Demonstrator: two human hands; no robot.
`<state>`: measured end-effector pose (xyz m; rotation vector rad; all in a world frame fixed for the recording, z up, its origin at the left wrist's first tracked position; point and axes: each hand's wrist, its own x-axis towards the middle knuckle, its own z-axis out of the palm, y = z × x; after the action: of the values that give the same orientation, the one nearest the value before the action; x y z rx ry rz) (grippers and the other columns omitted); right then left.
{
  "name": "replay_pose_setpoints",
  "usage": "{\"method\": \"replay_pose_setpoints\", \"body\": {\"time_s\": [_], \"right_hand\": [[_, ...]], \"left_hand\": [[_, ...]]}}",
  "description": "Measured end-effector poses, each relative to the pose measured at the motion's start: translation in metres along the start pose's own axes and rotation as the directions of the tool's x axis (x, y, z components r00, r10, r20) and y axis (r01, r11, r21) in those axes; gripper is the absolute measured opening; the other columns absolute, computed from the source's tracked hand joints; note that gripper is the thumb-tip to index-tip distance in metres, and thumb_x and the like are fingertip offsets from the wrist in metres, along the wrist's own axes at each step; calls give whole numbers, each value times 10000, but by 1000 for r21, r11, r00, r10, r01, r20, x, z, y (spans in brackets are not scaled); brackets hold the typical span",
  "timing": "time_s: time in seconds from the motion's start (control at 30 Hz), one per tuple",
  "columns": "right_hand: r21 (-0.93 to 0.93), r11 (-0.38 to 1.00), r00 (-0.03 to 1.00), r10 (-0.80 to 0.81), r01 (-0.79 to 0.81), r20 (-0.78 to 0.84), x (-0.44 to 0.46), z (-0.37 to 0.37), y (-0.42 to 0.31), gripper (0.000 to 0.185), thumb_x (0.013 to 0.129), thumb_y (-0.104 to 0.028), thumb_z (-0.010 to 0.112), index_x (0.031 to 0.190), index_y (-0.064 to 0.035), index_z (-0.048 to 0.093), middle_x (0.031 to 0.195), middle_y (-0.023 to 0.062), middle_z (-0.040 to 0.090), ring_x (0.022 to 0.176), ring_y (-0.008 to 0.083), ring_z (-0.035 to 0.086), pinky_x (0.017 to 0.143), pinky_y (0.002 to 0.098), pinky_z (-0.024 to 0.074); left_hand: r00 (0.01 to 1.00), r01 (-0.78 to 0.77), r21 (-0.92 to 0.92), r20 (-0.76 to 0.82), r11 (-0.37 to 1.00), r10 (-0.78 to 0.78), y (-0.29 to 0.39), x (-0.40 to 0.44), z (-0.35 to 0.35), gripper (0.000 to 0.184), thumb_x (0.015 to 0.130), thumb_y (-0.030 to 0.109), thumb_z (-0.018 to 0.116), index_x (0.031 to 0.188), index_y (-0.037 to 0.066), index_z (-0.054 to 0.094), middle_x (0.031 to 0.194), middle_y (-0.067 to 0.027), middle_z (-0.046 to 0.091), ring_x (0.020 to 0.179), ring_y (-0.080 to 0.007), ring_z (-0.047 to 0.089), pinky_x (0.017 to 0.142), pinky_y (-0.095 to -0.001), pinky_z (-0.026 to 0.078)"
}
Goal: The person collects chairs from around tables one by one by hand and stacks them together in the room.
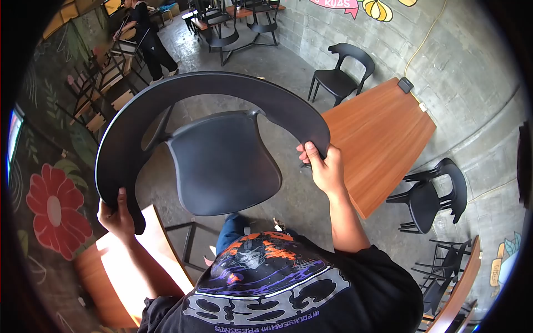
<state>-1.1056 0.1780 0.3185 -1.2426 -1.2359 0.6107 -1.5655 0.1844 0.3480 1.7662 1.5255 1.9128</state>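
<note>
A black chair (225,164) with a wide curved backrest fills the middle of the view, its seat facing up toward me. My left hand (117,215) grips the left end of the backrest, thumb on the inner face. On the other side, my right hand (323,166) is closed around the backrest's right end, thumb on top. The chair's legs are mostly hidden beneath the seat, so I cannot tell whether they touch the floor.
A wooden table (377,139) stands to the right, with a black chair (337,80) beyond it and another chair (425,205) beside it. A second table (105,277) is at lower left. Stacked wooden-seat chairs (108,75) and a person (149,41) are at upper left.
</note>
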Motion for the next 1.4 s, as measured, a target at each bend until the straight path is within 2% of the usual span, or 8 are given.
{"method": "replay_pose_setpoints", "body": {"time_s": [0.13,0.43,0.57,0.73,0.83,0.97,1.23,1.4], "right_hand": [[-5,1000,999,22,-22,-49,71,30,38,347,973,-286,603,941,56,657,800,119,712,683,177,687,630,301,543],[-58,989,927,109,-139,-359,226,65,101,328,983,-254,591,930,63,655,806,110,708,680,150,663,625,288,530],[-55,966,822,186,-254,-538,266,50,108,298,979,-225,597,936,64,658,826,110,712,706,146,670,648,283,550],[-110,949,708,141,-297,-692,327,8,138,258,980,-191,598,929,52,667,783,69,691,678,106,631,620,254,525],[-97,961,673,109,-260,-732,361,-32,164,261,982,-193,596,901,48,658,748,55,666,659,98,613,598,247,503],[-257,870,635,80,-420,-768,407,-90,196,300,1002,-223,554,922,53,642,755,79,672,619,116,615,576,264,510],[-208,857,537,92,-471,-839,512,-161,218,286,1006,-232,544,953,38,624,744,79,664,603,120,616,559,264,506],[-134,847,423,115,-514,-899,573,-210,268,296,985,-228,584,891,50,624,689,67,645,556,113,600,506,263,478]], "left_hand": [[999,-20,-21,41,1000,21,-62,72,70,210,892,115,725,1022,-41,672,885,-26,688,798,-64,567,745,-209,454],[920,39,-177,390,983,33,-178,260,301,221,905,128,712,1015,-52,649,822,23,645,756,-40,526,681,-189,424],[857,21,-283,499,959,128,-178,319,418,216,905,118,708,1016,-57,645,825,19,647,759,-41,523,679,-191,422],[741,1,-405,615,914,271,-165,362,581,206,918,146,693,973,-48,650,783,29,628,756,-44,502,669,-212,432],[683,36,-437,667,899,297,-151,366,676,210,907,158,706,944,-43,655,774,29,627,755,-42,498,663,-218,436],[625,43,-492,692,869,361,-126,372,802,208,897,154,715,912,-43,650,730,37,607,716,-40,471,620,-232,433],[554,60,-563,706,824,442,-92,388,986,215,892,149,718,886,-50,638,674,6,590,675,-45,455,579,-249,427],[523,136,-617,709,775,472,-88,381,1113,165,869,128,724,859,-20,649,610,-83,566,626,-52,440,544,-271,419]]}}
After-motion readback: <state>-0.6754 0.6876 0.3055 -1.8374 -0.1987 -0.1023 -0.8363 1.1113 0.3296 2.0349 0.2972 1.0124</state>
